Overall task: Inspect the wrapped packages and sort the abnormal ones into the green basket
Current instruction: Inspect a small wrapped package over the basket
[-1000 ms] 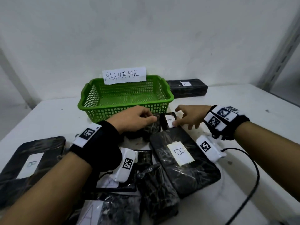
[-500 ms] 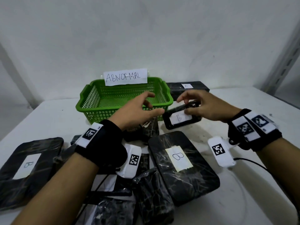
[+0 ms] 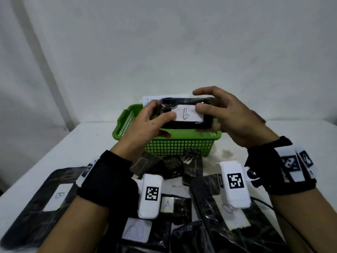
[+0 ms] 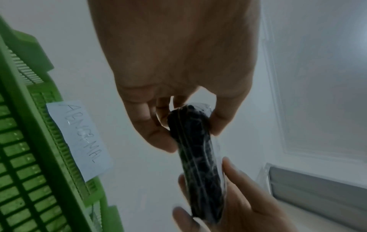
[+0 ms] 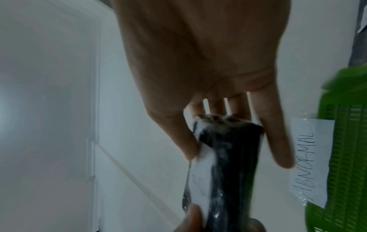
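Note:
A small black wrapped package [image 3: 187, 123] with a white label marked B is held up in the air above the green basket [image 3: 175, 145]. My left hand [image 3: 155, 117] pinches its left end and my right hand [image 3: 209, 114] grips its right end, thumb on the label. In the left wrist view the package [image 4: 198, 164] runs edge-on between both hands' fingers. In the right wrist view the package [image 5: 224, 164] shows its label side, next to the basket's ABNORMAL sign [image 5: 309, 163].
Several black wrapped packages lie on the white table [image 3: 73, 152] in front of the basket, among them a large one marked B [image 3: 45, 203] at the left and a small one marked A [image 3: 175, 205]. A cable [image 3: 264, 205] trails at the right.
The small package marked B has been lifted from the table beside the basket up to above it. My left hand, free before, now holds its left end.

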Action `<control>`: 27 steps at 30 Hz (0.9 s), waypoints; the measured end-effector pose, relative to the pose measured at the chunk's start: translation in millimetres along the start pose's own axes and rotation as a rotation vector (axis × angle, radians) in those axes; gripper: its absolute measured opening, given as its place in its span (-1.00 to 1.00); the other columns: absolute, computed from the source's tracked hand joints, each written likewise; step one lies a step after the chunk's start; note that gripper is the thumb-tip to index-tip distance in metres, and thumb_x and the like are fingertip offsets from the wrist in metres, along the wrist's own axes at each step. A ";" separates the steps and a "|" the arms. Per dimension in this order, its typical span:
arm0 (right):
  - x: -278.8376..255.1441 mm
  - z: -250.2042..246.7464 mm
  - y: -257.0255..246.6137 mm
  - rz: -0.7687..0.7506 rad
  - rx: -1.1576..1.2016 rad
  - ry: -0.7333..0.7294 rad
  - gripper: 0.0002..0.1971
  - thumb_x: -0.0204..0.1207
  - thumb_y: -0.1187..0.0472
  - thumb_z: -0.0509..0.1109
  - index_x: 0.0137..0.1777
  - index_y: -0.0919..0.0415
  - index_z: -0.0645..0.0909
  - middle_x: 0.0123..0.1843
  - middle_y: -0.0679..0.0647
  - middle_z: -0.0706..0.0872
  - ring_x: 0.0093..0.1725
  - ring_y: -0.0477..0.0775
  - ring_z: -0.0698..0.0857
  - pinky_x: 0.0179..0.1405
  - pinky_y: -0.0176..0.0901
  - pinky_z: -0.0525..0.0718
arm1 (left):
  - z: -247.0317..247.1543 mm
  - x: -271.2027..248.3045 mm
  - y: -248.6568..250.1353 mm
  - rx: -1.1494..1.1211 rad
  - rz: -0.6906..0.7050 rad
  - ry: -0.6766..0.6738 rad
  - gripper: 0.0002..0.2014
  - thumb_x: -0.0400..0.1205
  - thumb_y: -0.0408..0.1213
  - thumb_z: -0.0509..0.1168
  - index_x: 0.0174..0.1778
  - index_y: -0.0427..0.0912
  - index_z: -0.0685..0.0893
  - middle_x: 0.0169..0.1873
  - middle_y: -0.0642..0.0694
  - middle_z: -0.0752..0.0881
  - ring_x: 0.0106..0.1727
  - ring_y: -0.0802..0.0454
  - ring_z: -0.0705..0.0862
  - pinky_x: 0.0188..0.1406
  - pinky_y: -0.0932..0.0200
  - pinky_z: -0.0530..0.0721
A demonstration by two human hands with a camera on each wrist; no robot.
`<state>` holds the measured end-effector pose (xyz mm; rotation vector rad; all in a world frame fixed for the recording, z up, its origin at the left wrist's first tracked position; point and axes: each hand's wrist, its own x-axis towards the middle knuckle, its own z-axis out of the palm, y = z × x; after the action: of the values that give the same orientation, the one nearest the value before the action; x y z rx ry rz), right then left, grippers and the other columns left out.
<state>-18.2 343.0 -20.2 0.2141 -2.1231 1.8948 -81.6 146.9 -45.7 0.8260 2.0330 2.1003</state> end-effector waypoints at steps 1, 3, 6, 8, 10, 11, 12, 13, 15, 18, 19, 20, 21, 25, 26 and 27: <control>0.6 3.8 0.7 0.038 -0.021 -0.032 -0.67 0.59 0.28 0.51 0.32 0.07 0.65 0.11 0.06 0.73 0.04 0.02 0.79 -0.12 0.09 0.88 | -2.9 0.0 -1.9 0.003 0.005 0.006 -0.75 0.67 -0.33 0.35 0.27 -0.13 0.64 0.05 0.01 0.76 -0.01 0.10 0.78 -0.28 0.17 0.72; -0.1 10.1 4.0 0.045 -0.077 -0.045 -0.58 0.53 0.30 0.55 0.37 0.05 0.63 0.18 0.08 0.73 0.03 0.05 0.84 -0.18 0.12 0.88 | -7.2 0.1 -6.4 0.000 -0.002 0.016 -0.74 0.68 -0.34 0.33 0.30 -0.17 0.63 0.07 -0.03 0.76 -0.04 0.11 0.78 -0.34 0.20 0.71; -4.3 14.0 7.8 0.013 -0.099 -0.006 -0.54 0.47 0.30 0.60 0.35 0.05 0.63 0.23 0.10 0.74 0.01 0.06 0.87 -0.27 0.00 0.87 | -8.0 -0.9 -9.8 -0.021 -0.019 0.006 -0.73 0.68 -0.33 0.32 0.31 -0.21 0.62 0.04 -0.08 0.76 -0.14 0.13 0.77 -0.40 0.21 0.70; -6.9 11.9 7.5 0.009 -0.098 -0.001 -0.56 0.46 0.29 0.60 0.32 0.08 0.65 0.21 0.11 0.77 0.00 0.07 0.88 -0.28 -0.04 0.86 | -6.7 -3.4 -8.2 0.028 -0.010 -0.017 -0.70 0.67 -0.28 0.36 0.32 -0.19 0.60 0.00 -0.07 0.76 -0.22 0.12 0.75 -0.39 0.20 0.71; -9.7 7.8 5.3 0.006 -0.111 -0.006 -0.56 0.43 0.32 0.62 0.30 0.11 0.66 0.15 0.11 0.81 -0.01 0.08 0.88 -0.27 -0.05 0.86 | -4.4 -6.9 -4.7 0.089 0.014 -0.032 -0.67 0.64 -0.23 0.40 0.32 -0.14 0.59 -0.04 -0.02 0.77 -0.25 0.12 0.75 -0.38 0.20 0.71; -10.1 5.9 4.1 0.001 -0.107 0.000 -0.55 0.41 0.34 0.63 0.29 0.13 0.66 0.12 0.11 0.82 -0.01 0.09 0.89 -0.27 -0.03 0.86 | -3.3 -8.0 -3.4 0.111 0.036 -0.033 -0.67 0.63 -0.22 0.42 0.30 -0.14 0.59 -0.07 0.01 0.78 -0.24 0.12 0.76 -0.38 0.21 0.70; -10.4 4.6 3.8 -0.003 -0.097 0.011 -0.55 0.39 0.37 0.64 0.28 0.15 0.66 0.08 0.11 0.84 -0.03 0.12 0.89 -0.28 -0.02 0.87 | -2.0 -9.2 -2.3 0.133 0.062 -0.035 -0.67 0.62 -0.21 0.43 0.28 -0.13 0.60 -0.11 0.03 0.79 -0.24 0.11 0.76 -0.39 0.21 0.68; -11.3 3.1 4.0 -0.010 -0.088 0.022 -0.55 0.37 0.39 0.64 0.25 0.17 0.67 0.03 0.11 0.85 -0.05 0.14 0.89 -0.30 0.00 0.87 | 0.2 -10.1 -1.9 0.157 0.090 -0.033 -0.69 0.61 -0.20 0.44 0.24 -0.12 0.60 -0.14 0.05 0.79 -0.23 0.10 0.77 -0.39 0.21 0.66; -12.8 0.5 4.4 -0.037 -0.096 0.045 -0.57 0.34 0.42 0.66 0.20 0.20 0.68 -0.04 0.10 0.85 -0.10 0.16 0.89 -0.34 0.00 0.86 | 4.3 -10.4 -2.1 0.195 0.143 -0.019 -0.71 0.59 -0.16 0.46 0.18 -0.08 0.60 -0.18 0.10 0.78 -0.22 0.11 0.77 -0.40 0.21 0.63; -12.0 -1.4 4.0 -0.100 -0.135 0.058 -0.59 0.35 0.43 0.66 0.17 0.20 0.67 0.02 0.15 0.82 -0.11 0.05 0.87 -0.33 -0.11 0.83 | 5.9 -10.4 -3.4 0.216 0.241 0.001 -0.74 0.59 -0.20 0.48 0.11 -0.09 0.57 -0.20 0.15 0.75 -0.19 0.13 0.75 -0.45 0.27 0.60; -11.9 -1.1 3.3 -0.122 -0.147 0.065 -0.59 0.35 0.42 0.66 0.18 0.20 0.67 0.07 0.16 0.81 -0.07 0.03 0.86 -0.28 -0.14 0.83 | 5.1 -10.2 -2.9 0.223 0.262 0.000 -0.73 0.60 -0.22 0.48 0.12 -0.09 0.55 -0.16 0.13 0.75 -0.16 0.09 0.76 -0.47 0.25 0.60; -11.6 -0.2 3.0 -0.145 -0.170 0.072 -0.58 0.36 0.40 0.66 0.19 0.20 0.67 0.10 0.16 0.81 0.00 0.05 0.85 -0.17 -0.11 0.84 | 3.7 -10.4 -1.2 0.227 0.276 -0.010 -0.72 0.61 -0.24 0.47 0.15 -0.08 0.53 -0.10 0.09 0.75 -0.13 0.03 0.79 -0.47 0.20 0.62; -11.2 0.6 4.3 -0.162 -0.212 0.078 -0.59 0.37 0.36 0.67 0.20 0.19 0.67 0.12 0.15 0.81 0.07 0.09 0.84 -0.05 -0.05 0.84 | 2.1 -10.4 -0.7 0.219 0.284 -0.021 -0.71 0.63 -0.27 0.46 0.18 -0.09 0.52 -0.04 0.03 0.75 -0.11 -0.03 0.80 -0.45 0.17 0.65; -11.2 6.8 7.7 -0.043 -0.272 0.026 -0.48 0.31 -0.11 0.62 0.26 0.03 0.68 0.19 -0.02 0.79 0.09 0.07 0.84 0.02 0.11 0.87 | -3.9 -8.0 -0.5 0.149 0.356 -0.048 -0.67 0.61 -0.45 0.43 0.20 -0.10 0.50 0.04 -0.01 0.70 0.01 0.03 0.73 -0.17 0.08 0.75; -11.4 8.1 7.2 0.011 -0.220 -0.009 -0.43 0.28 -0.16 0.56 0.26 0.05 0.66 0.18 0.00 0.79 0.03 0.07 0.85 -0.02 0.08 0.87 | -3.7 -6.9 -1.2 0.153 0.372 -0.052 -0.66 0.59 -0.46 0.44 0.18 -0.08 0.51 0.03 0.02 0.68 0.04 0.06 0.71 -0.04 0.05 0.75; -11.7 9.5 5.2 0.036 -0.161 -0.032 -0.43 0.28 -0.18 0.52 0.24 0.10 0.66 0.15 0.03 0.80 -0.05 0.09 0.85 -0.05 0.05 0.87 | -3.3 -6.1 -2.0 0.167 0.383 -0.062 -0.65 0.56 -0.43 0.44 0.16 -0.04 0.52 0.02 0.04 0.66 0.07 0.07 0.69 0.06 0.02 0.73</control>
<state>-9.8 333.3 -29.7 0.1740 -2.3024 1.7389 -78.6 141.5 -49.4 1.3874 2.1813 2.0615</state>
